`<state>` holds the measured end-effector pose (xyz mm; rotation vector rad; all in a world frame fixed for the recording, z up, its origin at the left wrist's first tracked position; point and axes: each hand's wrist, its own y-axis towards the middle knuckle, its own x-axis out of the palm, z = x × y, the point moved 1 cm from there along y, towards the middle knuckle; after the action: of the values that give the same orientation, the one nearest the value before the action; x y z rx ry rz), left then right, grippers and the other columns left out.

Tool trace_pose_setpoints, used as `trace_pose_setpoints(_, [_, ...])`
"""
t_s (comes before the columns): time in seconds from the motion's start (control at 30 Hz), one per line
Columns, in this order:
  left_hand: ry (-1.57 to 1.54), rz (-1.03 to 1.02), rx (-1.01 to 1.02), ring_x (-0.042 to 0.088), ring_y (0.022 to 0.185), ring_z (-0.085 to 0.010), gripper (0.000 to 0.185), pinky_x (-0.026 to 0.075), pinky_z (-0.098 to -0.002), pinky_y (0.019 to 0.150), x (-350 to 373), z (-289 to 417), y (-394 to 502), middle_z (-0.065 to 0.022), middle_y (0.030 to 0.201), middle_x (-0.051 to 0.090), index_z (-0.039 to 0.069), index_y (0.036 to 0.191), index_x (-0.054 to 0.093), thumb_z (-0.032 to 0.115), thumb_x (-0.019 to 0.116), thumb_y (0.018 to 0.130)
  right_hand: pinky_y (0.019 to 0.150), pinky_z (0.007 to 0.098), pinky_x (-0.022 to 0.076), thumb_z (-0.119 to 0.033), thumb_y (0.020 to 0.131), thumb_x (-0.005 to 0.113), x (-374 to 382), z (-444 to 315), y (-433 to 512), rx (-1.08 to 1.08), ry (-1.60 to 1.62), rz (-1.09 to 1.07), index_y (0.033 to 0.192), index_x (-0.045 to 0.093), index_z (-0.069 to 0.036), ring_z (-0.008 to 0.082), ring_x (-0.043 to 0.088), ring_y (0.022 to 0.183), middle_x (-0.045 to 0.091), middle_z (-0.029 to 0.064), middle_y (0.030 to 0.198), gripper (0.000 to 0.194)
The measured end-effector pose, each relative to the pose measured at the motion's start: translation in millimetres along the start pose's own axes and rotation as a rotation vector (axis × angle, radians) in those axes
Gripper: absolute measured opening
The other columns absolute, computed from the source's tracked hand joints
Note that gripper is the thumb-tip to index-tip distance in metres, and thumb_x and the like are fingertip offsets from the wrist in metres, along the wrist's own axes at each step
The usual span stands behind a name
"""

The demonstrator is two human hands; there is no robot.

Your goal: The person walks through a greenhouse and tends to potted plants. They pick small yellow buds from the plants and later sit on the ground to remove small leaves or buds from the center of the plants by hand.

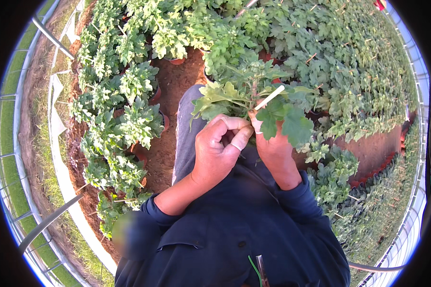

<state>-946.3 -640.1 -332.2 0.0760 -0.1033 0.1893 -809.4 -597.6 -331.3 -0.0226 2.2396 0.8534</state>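
Just in front of my body, a leafy chrysanthemum-like plant [253,73] with lobed green leaves rises above my hands. My right hand [276,147] grips its stem low down, partly behind the broad leaves. A pale thin stick [270,97] slants up to the right from the fingers of that hand; its lower end is hidden. My left hand [221,145] has thumb and forefinger pinched together against the right fingers, below the leaves. What lies between those fingertips is hidden. Both hands wear white tape on some fingers.
Rows of potted leafy plants [136,118] in reddish pots line the left, and a dense bed of plants [344,71] spreads to the right. Bare brown soil [181,75] shows between them. White sheeting [59,150] and metal pipes [52,220] run along the left side.
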Motion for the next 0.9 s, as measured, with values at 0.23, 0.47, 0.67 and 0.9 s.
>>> trace_pose_setpoints(0.23, [0.733, 0.086, 0.735, 0.063, 0.077, -0.0249, 0.028, 0.052, -0.0358, 0.063, -6.7, 1.5, 18.3, -0.0059, 0.086, 0.061, 0.007, 0.092, 0.065, 0.001, 0.078, 0.068, 0.066, 0.0315, 0.0495, -0.011, 0.09, 0.07, -3.0, 1.3, -1.2, -0.182, -0.304, -0.047, 0.107, 0.067, -0.002, 0.0185, 0.063, 0.076, 0.066, 0.0078, 0.092, 0.02])
trace_pose_setpoints(0.47, [0.758, 0.073, 0.781, 0.062, 0.071, -0.0247, 0.025, 0.052, -0.0355, 0.062, -7.7, 0.1, 25.3, -0.0072, 0.087, 0.062, 0.006, 0.092, 0.065, 0.001, 0.077, 0.07, 0.054, 0.0258, 0.0471, -0.011, 0.091, 0.069, -1.2, 3.4, -6.5, 0.08, -0.022, -0.105, 0.112, 0.063, -0.002, 0.0104, 0.059, 0.062, 0.064, 0.0041, 0.083, 0.024])
trace_pose_setpoints(0.67, [0.068, -0.143, -0.27, 0.047, 0.058, -0.006, 0.011, 0.033, -0.0203, 0.048, -10.8, 13.8, 25.6, 0.0037, 0.072, 0.058, 0.003, 0.089, 0.063, 0.012, 0.059, 0.094, 0.053, 0.0243, 0.048, -0.014, 0.092, 0.069, -4.8, 9.7, -7.7, 0.172, 0.134, -0.141, 0.113, 0.061, -0.001, 0.0093, 0.06, 0.063, 0.065, 0.0032, 0.081, 0.026])
trace_pose_setpoints(0.9, [-0.301, -0.245, -0.584, 0.046, 0.057, -0.0043, 0.012, 0.034, -0.0227, 0.049, -16.3, 13.1, 27.4, 0.0021, 0.072, 0.058, 0.005, 0.092, 0.065, 0.017, 0.066, 0.092, 0.052, 0.0241, 0.0469, -0.012, 0.093, 0.067, -11.2, 2.5, -4.3, 0.52, 0.552, -0.129, 0.112, 0.061, 0.001, 0.0102, 0.059, 0.058, 0.064, 0.0048, 0.073, 0.024])
